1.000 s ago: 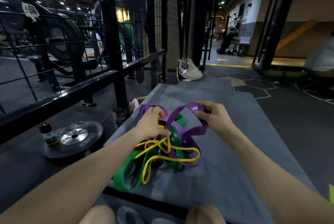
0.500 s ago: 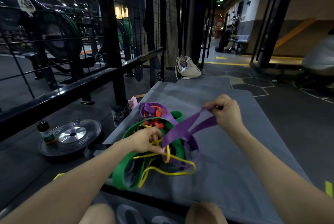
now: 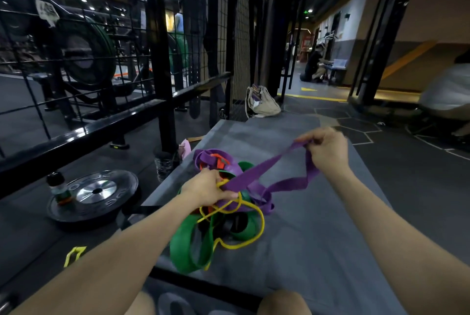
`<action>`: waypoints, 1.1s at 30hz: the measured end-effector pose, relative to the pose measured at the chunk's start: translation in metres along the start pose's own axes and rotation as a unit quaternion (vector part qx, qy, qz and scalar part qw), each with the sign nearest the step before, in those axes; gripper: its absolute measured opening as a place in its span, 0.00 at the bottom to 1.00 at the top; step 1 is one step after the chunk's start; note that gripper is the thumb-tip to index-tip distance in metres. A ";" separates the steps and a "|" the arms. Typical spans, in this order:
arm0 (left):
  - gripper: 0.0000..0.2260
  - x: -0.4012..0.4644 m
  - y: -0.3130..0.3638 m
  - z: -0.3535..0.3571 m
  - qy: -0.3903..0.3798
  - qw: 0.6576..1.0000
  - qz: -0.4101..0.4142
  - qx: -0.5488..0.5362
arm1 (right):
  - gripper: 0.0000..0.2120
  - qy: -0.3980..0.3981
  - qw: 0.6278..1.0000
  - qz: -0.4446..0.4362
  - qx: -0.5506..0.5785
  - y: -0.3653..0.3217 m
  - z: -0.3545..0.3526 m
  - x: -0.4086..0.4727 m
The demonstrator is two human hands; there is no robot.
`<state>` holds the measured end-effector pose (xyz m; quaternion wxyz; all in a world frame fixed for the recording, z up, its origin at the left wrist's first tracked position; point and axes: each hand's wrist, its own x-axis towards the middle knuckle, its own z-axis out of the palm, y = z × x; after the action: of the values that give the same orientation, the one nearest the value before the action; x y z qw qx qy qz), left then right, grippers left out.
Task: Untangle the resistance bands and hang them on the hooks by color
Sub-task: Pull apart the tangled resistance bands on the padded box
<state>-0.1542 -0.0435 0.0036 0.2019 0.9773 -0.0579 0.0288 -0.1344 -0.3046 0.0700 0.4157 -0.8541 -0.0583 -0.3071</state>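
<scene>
Raised since before, right hand (image 3: 328, 150) pinches purple band (image 3: 256, 174) end.

The grey mat (image 3: 318, 238) right of the band tangle (image 3: 223, 213) is open; left, a weight plate (image 3: 94, 195) and black railing (image 3: 101, 126) block.

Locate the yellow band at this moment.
In the head view the yellow band lies in the tangled pile on the grey mat, looped over the green band, just below the left hand.
</scene>
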 end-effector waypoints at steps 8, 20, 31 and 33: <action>0.21 -0.009 -0.029 0.011 -0.061 0.998 0.008 0.022 | 0.15 -0.182 0.963 0.121 -0.156 0.059 0.035 -0.058; 0.23 0.004 -0.055 0.018 0.063 0.994 0.040 -0.077 | 0.13 -0.387 0.921 0.003 -0.050 0.012 0.081 -0.065; 0.43 0.032 -0.070 0.031 -0.031 0.998 -0.041 0.045 | 0.42 -0.565 0.803 0.008 -0.190 0.011 0.110 -0.086; 0.45 0.037 -0.071 0.028 -0.034 0.997 -0.054 0.046 | 0.44 -0.567 0.793 0.008 -0.223 0.011 0.116 -0.085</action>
<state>-0.1081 0.0067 -0.0469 0.1558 0.9877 -0.0107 -0.0125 -0.1431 -0.2120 -0.0402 0.1086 -0.9444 -0.2071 0.2312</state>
